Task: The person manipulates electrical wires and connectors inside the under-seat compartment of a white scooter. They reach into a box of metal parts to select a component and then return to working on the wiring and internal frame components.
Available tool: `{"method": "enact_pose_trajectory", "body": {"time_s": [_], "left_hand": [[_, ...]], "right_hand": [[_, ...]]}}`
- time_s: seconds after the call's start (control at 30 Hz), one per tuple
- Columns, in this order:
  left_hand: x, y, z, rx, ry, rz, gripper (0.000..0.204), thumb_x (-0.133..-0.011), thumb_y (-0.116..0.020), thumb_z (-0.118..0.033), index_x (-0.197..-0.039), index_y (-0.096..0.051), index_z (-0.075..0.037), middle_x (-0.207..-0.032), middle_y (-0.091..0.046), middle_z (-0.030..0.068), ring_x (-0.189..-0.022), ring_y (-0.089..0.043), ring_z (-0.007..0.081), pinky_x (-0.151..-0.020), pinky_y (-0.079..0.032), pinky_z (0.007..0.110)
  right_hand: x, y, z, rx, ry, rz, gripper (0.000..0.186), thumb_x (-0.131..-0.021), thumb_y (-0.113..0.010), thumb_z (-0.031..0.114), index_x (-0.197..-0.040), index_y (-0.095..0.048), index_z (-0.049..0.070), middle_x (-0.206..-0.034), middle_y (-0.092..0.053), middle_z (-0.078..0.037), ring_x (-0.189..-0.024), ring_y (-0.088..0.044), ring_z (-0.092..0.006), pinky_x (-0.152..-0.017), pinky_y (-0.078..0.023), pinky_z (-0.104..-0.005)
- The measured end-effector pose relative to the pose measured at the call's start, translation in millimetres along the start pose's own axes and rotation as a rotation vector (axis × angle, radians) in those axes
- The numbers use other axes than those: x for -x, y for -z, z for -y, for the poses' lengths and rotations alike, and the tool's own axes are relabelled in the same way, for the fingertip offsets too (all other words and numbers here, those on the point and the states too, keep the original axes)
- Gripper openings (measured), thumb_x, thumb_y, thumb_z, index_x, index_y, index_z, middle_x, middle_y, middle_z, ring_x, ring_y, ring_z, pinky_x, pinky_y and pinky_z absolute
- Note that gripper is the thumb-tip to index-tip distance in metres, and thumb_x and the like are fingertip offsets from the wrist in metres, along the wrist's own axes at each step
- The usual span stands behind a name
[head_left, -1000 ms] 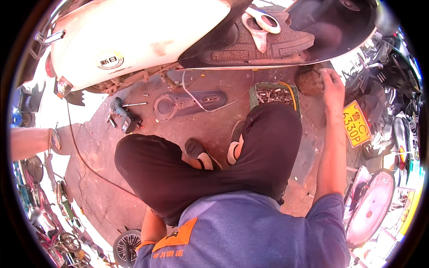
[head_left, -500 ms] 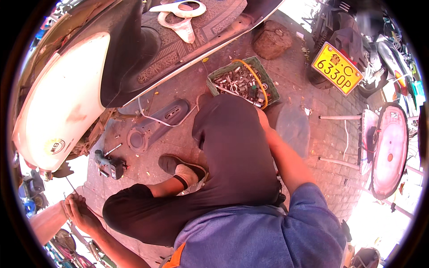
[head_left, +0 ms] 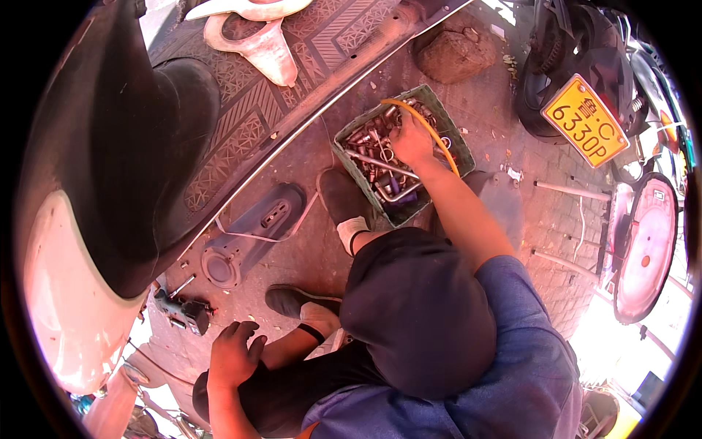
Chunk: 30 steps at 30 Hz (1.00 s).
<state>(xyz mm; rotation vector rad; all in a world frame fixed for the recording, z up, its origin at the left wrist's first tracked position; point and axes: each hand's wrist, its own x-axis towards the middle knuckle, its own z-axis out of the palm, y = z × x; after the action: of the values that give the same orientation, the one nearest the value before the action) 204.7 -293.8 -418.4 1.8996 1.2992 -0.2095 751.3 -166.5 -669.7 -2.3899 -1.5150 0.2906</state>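
Observation:
My right hand (head_left: 412, 141) reaches down into a green plastic crate (head_left: 344, 162) full of sockets, wrenches and other metal tools (head_left: 373, 164). Its fingertips are lost among the metal pieces, so I cannot make out whether they grip anything. A yellow strap-like loop (head_left: 433, 135) arches over the crate beside this hand. Well apart from it, my left hand (head_left: 235, 355) is raised over my left leg, fingers spread and holding nothing. Nearest to that hand, a dark cordless power tool (head_left: 186, 313) with a long bit lies on the ground.
A scooter with a white panel (head_left: 62, 285) and black footboard (head_left: 256, 132) stands along the left; a white ring-shaped cover (head_left: 267, 51) rests on it. Around me are a grey plastic cover (head_left: 252, 234), a stump-like block (head_left: 457, 55), a propped seat (head_left: 643, 249) and another person's forearm (head_left: 113, 406).
My right hand, formerly hidden behind my knee, is now in the crate. My left hand has come away from beside the other person's arm, toward my leg, and its fingers have spread.

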Motion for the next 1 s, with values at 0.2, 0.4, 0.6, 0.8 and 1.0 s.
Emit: {"method": "enact_pose_trajectory", "body": {"time_s": [0.2, 0.4, 0.6, 0.8, 1.0], "left_hand": [[-27, 11, -16, -0.029, -0.007, 0.036, 0.027, -0.091, -0.076, -0.015, -0.114, -0.068, -0.003, -0.102, -0.070, 0.0188, -0.094, -0.068, 0.0413, -0.081, -0.054, 0.050], [-25, 15, -53, -0.025, -0.069, 0.080, 0.034, -0.088, -0.078, -0.018, -0.118, -0.067, -0.004, -0.101, -0.067, 0.0195, -0.094, -0.065, 0.0448, -0.082, -0.052, 0.052], [-11, 10, -54, -0.059, -0.060, 0.090, 0.038, -0.088, -0.078, -0.018, -0.121, -0.066, -0.004, -0.101, -0.066, 0.0193, -0.094, -0.064, 0.0447, -0.082, -0.051, 0.052], [-10, 9, -46, -0.089, -0.046, 0.102, 0.039, -0.088, -0.077, -0.018, -0.122, -0.065, -0.005, -0.100, -0.066, 0.0195, -0.094, -0.064, 0.0450, -0.082, -0.051, 0.053], [-16, 13, -49, -0.066, -0.058, 0.117, 0.039, -0.088, -0.077, -0.019, -0.122, -0.065, -0.005, -0.101, -0.065, 0.0194, -0.094, -0.064, 0.0444, -0.082, -0.051, 0.053]], "right_hand": [[-21, 0, 8, 0.223, -0.023, 0.252, 0.068, -0.097, -0.060, 0.054, -0.146, -0.055, 0.007, -0.148, -0.059, -0.023, -0.142, -0.053, -0.0385, -0.119, -0.044, -0.0507], [-3, 4, -1, 0.328, 0.102, 0.272, 0.051, -0.094, -0.060, 0.043, -0.130, -0.063, 0.006, -0.135, -0.063, -0.022, -0.130, -0.059, -0.0408, -0.115, -0.047, -0.0500], [44, 18, -12, 0.375, 0.279, 0.296, 0.045, -0.097, -0.056, 0.033, -0.132, -0.062, 0.006, -0.129, -0.068, -0.019, -0.129, -0.059, -0.0390, -0.111, -0.047, -0.0506], [86, 43, -19, 0.393, 0.314, 0.162, 0.043, -0.101, -0.058, 0.037, -0.130, -0.066, 0.006, -0.123, -0.070, -0.015, -0.125, -0.061, -0.0332, -0.115, -0.043, -0.0500], [87, 50, -15, 0.354, 0.288, 0.015, 0.033, -0.086, -0.069, 0.022, -0.114, -0.070, 0.006, -0.116, -0.068, -0.015, -0.112, -0.066, -0.0358, -0.099, -0.053, -0.0536]]}}
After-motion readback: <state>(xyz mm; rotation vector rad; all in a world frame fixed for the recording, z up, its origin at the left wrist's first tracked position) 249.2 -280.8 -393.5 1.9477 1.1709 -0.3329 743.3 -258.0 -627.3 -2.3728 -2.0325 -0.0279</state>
